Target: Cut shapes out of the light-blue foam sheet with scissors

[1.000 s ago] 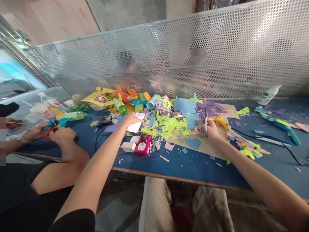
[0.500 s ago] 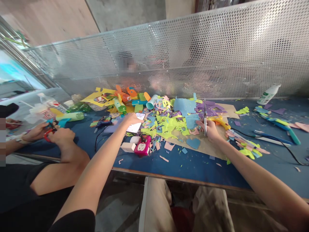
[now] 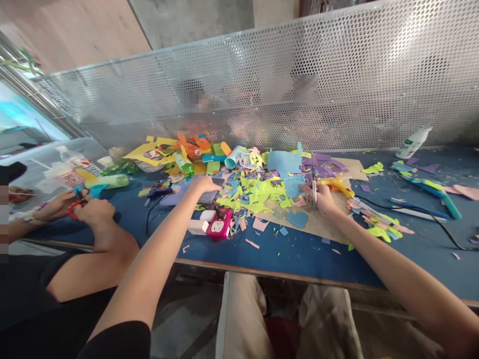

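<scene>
A phone [image 3: 210, 197] with a dark screen lies left of the paper scraps. My left hand [image 3: 204, 185] is closed at its upper edge, its fingertips partly hidden. A long, slim silver tool [image 3: 314, 192] stands upright in my right hand [image 3: 325, 200]; its exact kind is hard to make out. Close to that hand are a blue paper sheet [image 3: 284, 164], a blue paper heart [image 3: 297, 220] and a yellow-orange glue gun [image 3: 339, 186]. A heap of lime-green paper scraps [image 3: 258, 192] spreads between my hands.
A pink power socket [image 3: 218, 225] with white plugs sits near the front edge. At left, a co-worker's hand [image 3: 98, 209] holds red-handled scissors [image 3: 77, 208]. A perforated metal screen [image 3: 239, 85] runs behind the table. A white bottle [image 3: 413, 143] stands at the back right.
The phone's screen has gone from lit white to dark under my left hand. My right hand still holds the silver tool upright. The view has shifted slightly.
</scene>
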Motion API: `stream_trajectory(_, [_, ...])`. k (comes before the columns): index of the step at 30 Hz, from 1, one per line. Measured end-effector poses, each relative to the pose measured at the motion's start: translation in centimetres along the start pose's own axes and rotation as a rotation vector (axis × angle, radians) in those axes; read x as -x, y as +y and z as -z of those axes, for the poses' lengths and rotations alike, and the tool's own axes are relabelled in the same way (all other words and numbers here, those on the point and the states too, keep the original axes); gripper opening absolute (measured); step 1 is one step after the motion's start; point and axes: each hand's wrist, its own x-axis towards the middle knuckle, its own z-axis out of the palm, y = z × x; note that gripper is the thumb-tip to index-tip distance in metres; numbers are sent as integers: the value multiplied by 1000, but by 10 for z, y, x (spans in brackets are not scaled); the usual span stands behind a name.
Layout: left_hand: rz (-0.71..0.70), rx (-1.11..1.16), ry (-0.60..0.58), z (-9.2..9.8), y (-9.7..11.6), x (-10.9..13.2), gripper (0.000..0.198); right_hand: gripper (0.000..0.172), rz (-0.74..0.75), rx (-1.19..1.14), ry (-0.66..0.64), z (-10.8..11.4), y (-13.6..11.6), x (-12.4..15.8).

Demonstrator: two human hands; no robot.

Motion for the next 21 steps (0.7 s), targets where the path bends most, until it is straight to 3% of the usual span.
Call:
stream_trajectory(3, [20, 3, -13, 13, 13, 12, 74, 46, 5, 10, -2, -1, -2, 0])
stream_trajectory(5, [-32, 55, 88, 23, 32, 29, 73, 46, 23, 22, -19, 0, -3, 0])
stream_trajectory(9, [-324, 371, 409, 36, 99, 76, 65, 44, 102, 33, 1, 5, -5, -1])
stream_trajectory(11, [-506, 584, 454, 34, 139, 98, 62, 42, 131, 26, 39, 8, -6, -2])
stream_trajectory(13, [-659, 811, 414, 26, 176, 113, 60, 40, 156, 21, 76, 10, -8, -2])
stream_trajectory(16, [-750, 1086, 309, 8, 217, 125, 54, 39, 179, -3, 115, 10, -10, -1])
stream_trajectory(19, [-795, 1284, 185, -10, 238, 127, 45, 40, 184, -1, 111, 6, -12, 2])
stream_trajectory(21, [-794, 1370, 171, -18, 244, 125, 41, 42, 182, 15, 86, 3, -12, 3])
